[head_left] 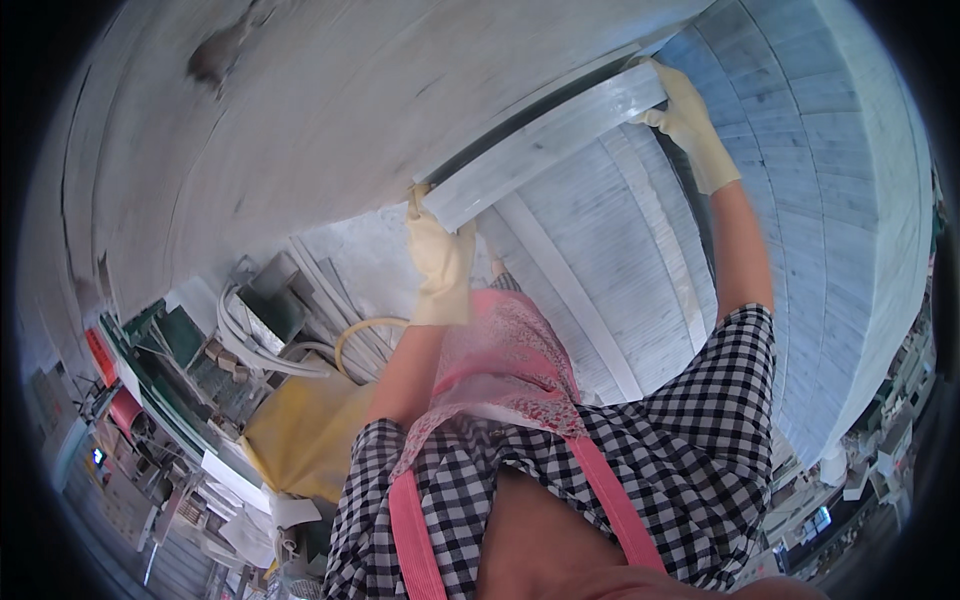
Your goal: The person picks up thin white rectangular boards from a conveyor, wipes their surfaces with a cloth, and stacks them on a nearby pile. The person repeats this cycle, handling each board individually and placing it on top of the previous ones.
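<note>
Both of my hands wear cream rubber gloves and grip a long, flat-faced grey-white bar (545,150) with a glossy surface. At its lower left end is my left hand (440,255), closed round the edge. My right hand (685,115) is closed on the upper right end, thumb on the near side and fingers over the top. The bar is tilted, its right end higher in the picture. Beyond it lies a ribbed pale panel (575,250) crossed by lighter strips. What the bar is made of I cannot tell.
A large pale, stained surface (250,120) fills the upper left. A curved wall of blue-grey slabs (810,200) rises on the right. To the left are a yellow sheet (305,430), a coiled pale hose (250,340), long strips and dark green crates (275,310). Clutter fills the lower right.
</note>
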Tool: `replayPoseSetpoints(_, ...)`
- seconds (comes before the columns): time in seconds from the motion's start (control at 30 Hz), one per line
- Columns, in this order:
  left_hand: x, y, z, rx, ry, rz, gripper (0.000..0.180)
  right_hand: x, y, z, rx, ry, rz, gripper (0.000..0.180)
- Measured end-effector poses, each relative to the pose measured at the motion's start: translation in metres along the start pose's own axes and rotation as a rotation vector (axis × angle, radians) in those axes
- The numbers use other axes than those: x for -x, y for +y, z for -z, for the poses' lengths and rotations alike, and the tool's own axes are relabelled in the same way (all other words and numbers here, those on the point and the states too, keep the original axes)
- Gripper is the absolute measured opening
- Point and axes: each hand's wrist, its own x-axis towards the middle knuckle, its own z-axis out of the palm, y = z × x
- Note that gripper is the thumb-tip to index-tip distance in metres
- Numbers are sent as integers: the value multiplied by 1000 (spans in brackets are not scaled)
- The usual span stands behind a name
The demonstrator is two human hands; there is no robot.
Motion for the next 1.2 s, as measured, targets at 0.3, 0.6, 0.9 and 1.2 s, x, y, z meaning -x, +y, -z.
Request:
replayPoseSetpoints(0.3,9,0,22,708,-309,321,78,17,-17,-10,-607,48,-381,88)
replayPoseSetpoints(0.6,-18,4,24,-161,-536,200,45,8,-55,-20,-694,204,-435,71)
replayPoseSetpoints(0.9,-13,-2,12,312,-354,326,49,7,-56,-16,-626,180,-391,68)
replayPoseSetpoints(1.2,38,-18,46,823,-548,547,91,59,-50,-60,-100,171,-51,56)
